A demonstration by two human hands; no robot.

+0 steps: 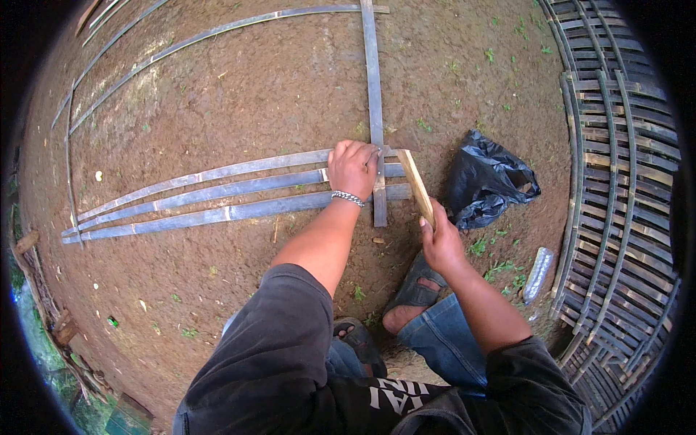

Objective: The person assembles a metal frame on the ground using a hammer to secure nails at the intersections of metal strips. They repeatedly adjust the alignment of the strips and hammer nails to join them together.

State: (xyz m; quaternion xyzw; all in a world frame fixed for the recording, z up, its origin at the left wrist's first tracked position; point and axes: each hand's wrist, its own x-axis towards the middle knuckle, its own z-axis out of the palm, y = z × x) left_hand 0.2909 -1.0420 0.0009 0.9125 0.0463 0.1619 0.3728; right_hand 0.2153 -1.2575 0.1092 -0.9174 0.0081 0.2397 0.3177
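Note:
My left hand is closed, its fingertips pressed together where the upper bamboo slat meets an upright bamboo slat. What the fingertips pinch is too small to make out. My right hand is wrapped round the lower end of a pale wooden handle, which slants up towards the crossing; no tool head can be made out clearly. Below the upper slat lie a middle slat and a lower slat. All three fan out from the left and reach the upright slat by my left hand.
A black plastic bag lies on the soil right of my right hand, with a clear plastic bottle below it. Bamboo slatted panels line the right side. Another long slat curves across the far ground. My sandalled feet stand close below.

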